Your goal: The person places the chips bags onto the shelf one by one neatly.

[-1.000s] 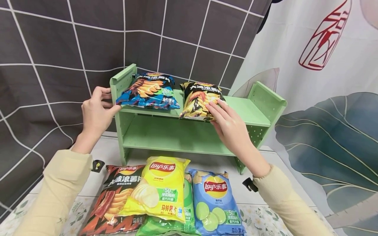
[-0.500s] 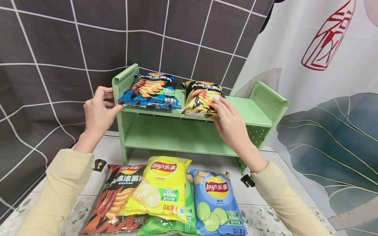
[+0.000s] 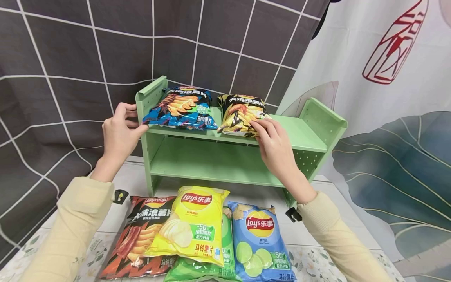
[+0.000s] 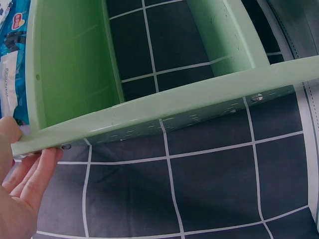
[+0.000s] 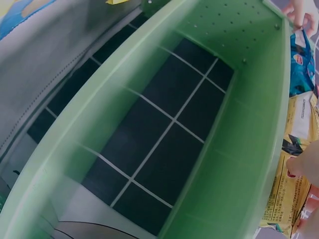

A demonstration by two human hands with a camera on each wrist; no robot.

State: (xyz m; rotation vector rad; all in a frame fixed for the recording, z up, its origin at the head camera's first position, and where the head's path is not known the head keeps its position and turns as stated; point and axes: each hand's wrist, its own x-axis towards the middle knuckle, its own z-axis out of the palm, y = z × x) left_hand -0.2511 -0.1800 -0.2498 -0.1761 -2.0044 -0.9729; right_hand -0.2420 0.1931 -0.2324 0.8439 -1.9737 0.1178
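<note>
On my feed the right hand (image 3: 275,147) pinches the lower right corner of a yellow-and-black Lay's chip bag (image 3: 243,113) between thumb and fingers. That bag lies on the top shelf of a green two-tier rack (image 3: 211,160), just beside a blue-and-black Lay's bag (image 3: 181,107). My left hand (image 3: 119,133) has its fingers curled round the left end panel (image 3: 150,100), thumb in front by the blue-and-black bag's corner — whether it touches that bag I can't tell.

I read the step as settling the second bag into the row while the other hand steadies the rack. Next, I'd judge, calls for nudging it square and easing off without dragging the slick foil forward.

Nearer me, a red-and-black Lay's bag (image 3: 141,231), a yellow Lay's bag (image 3: 192,225), a green bag (image 3: 201,270) partly beneath the yellow one, and a light-blue lime Lay's bag (image 3: 260,239) lie on a white table (image 3: 258,194) with a floral-printed near part. Behind hang a dark gridded curtain (image 3: 53,39) and — to the right — a pale one (image 3: 338,47) with leaf prints.
</note>
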